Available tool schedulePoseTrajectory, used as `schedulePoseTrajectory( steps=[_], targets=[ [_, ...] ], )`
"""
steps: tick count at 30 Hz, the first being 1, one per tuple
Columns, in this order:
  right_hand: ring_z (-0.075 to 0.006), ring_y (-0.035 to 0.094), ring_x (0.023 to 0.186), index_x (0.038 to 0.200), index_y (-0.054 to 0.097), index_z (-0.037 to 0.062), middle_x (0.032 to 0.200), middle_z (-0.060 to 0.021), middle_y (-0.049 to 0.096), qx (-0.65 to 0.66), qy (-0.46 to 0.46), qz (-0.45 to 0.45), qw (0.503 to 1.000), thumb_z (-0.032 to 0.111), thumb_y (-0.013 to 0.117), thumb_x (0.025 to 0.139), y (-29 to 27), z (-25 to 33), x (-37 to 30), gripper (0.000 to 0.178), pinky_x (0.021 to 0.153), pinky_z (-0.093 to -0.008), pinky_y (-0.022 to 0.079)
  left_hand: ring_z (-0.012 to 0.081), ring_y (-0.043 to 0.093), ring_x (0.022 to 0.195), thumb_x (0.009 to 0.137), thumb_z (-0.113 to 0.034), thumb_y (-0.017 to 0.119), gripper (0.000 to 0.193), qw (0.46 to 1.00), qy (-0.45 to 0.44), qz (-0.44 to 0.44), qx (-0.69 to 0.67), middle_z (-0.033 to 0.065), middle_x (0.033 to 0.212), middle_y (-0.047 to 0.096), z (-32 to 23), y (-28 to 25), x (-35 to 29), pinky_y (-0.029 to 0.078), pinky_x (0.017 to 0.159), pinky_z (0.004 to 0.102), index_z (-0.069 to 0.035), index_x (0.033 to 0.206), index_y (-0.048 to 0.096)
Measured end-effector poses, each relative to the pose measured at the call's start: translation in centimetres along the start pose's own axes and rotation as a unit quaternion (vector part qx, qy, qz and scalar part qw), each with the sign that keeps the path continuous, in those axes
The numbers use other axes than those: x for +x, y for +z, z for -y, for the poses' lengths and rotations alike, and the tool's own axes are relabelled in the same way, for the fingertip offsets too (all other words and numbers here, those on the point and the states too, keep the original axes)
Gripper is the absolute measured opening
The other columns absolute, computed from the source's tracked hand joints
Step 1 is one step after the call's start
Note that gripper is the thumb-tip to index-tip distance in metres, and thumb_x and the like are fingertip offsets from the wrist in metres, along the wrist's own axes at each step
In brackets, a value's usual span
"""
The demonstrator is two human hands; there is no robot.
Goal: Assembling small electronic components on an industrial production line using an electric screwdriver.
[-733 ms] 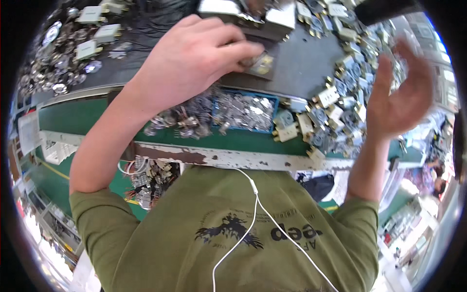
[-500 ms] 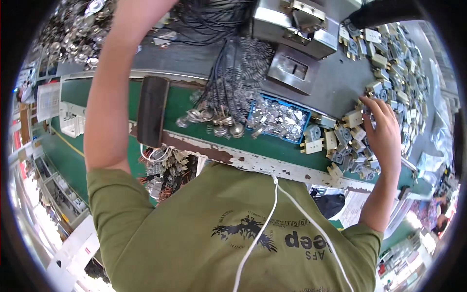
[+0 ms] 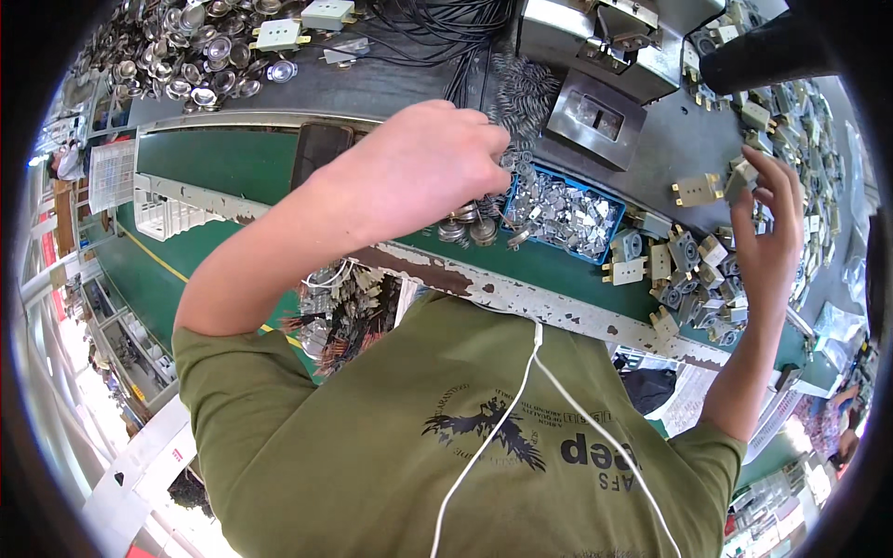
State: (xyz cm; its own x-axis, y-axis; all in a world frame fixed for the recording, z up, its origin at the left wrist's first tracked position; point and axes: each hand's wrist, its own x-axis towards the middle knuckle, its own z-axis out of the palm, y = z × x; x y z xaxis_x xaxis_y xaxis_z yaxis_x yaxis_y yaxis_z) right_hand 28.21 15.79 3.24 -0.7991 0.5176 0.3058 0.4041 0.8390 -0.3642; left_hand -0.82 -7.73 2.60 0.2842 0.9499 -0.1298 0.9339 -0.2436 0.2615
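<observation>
My left hand (image 3: pixel 433 163) is over the bench front, its fingers curled closed above a heap of small springs (image 3: pixel 526 98) and round metal cups (image 3: pixel 465 228). Whatever it may hold is hidden by the hand. At the right, my right hand (image 3: pixel 774 209) pinches a cream block with metal tabs (image 3: pixel 739 179) between thumb and fingers. Beside that lies another cream block (image 3: pixel 696 191) with brass tabs on the grey bench top. Between the hands stands a blue tray (image 3: pixel 609 232) full of small shiny metal pieces.
Metal fixtures (image 3: pixel 595 121) stand at the bench middle, with a black cylindrical arm (image 3: pixel 767 51) to their right. Cream and grey blocks (image 3: pixel 684 251) pile up at the right. Metal cups (image 3: pixel 219 51) and black cables (image 3: pixel 437 33) lie at far left and centre. A phone (image 3: pixel 321 149) lies under my left forearm.
My left hand has come from the far left to the springs near the centre. My right hand has lifted off the block pile and pinches a block. A cream block now lies apart beside it.
</observation>
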Motion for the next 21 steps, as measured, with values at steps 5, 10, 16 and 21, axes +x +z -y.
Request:
schedulePoseTrajectory(
  steps=[5, 10, 16, 21],
  targets=[
    [-0.0191, 0.065, 0.099, 0.121, 0.070, 0.0029, 0.126, -0.0110, 0.063, 0.073, 0.063, 0.038, 0.995, -0.001, 0.056, 0.093, -0.2, 0.1, 0.4, 0.031, 0.085, -0.0299, 0.054, 0.0225, 0.065, 0.095, 0.082, -0.014, 0.068, 0.009, 0.999, 0.024, -0.040, -0.006, 0.0040, 0.090, 0.063, -0.8, -0.8, -0.4, 0.052, 0.081, 0.0366, -0.012, 0.090, 0.070],
    [-0.0132, 0.062, 0.110, 0.135, 0.065, 0.0020, 0.148, -0.0112, 0.057, 0.369, 0.133, 0.164, 0.905, -0.006, 0.049, 0.094, -0.1, 0.8, -0.3, 0.044, 0.092, -0.0270, 0.050, 0.0202, 0.069, 0.091, 0.093, 0.002, 0.064, 0.017, 0.915, -0.024, -0.189, -0.357, 0.0051, 0.102, 0.069, 2.4, -2.2, -2.5, 0.054, 0.079, 0.0344, -0.006, 0.108, 0.067],
    [-0.0092, 0.062, 0.084, 0.134, 0.067, 0.0047, 0.119, -0.0060, 0.069, 0.196, 0.070, 0.100, 0.973, -0.001, 0.074, 0.090, 3.4, 4.6, 1.2, 0.045, 0.077, -0.0264, 0.053, 0.0205, 0.066, 0.095, 0.099, 0.002, 0.059, 0.022, 0.888, -0.035, -0.239, -0.390, 0.0114, 0.106, 0.066, 3.3, -3.3, -1.4, 0.052, 0.079, 0.0318, -0.004, 0.120, 0.059],
    [-0.0276, 0.069, 0.080, 0.127, 0.070, 0.0120, 0.108, -0.0082, 0.070, 0.022, -0.092, 0.003, 0.996, 0.022, 0.080, 0.088, 7.9, 5.3, 2.8, 0.042, 0.072, -0.0365, 0.055, 0.0279, 0.066, 0.093, 0.093, -0.004, 0.067, 0.023, 0.964, 0.044, -0.186, -0.184, 0.0108, 0.100, 0.066, 1.7, -3.5, 1.8, 0.053, 0.079, 0.0353, -0.005, 0.116, 0.065]
  ],
)
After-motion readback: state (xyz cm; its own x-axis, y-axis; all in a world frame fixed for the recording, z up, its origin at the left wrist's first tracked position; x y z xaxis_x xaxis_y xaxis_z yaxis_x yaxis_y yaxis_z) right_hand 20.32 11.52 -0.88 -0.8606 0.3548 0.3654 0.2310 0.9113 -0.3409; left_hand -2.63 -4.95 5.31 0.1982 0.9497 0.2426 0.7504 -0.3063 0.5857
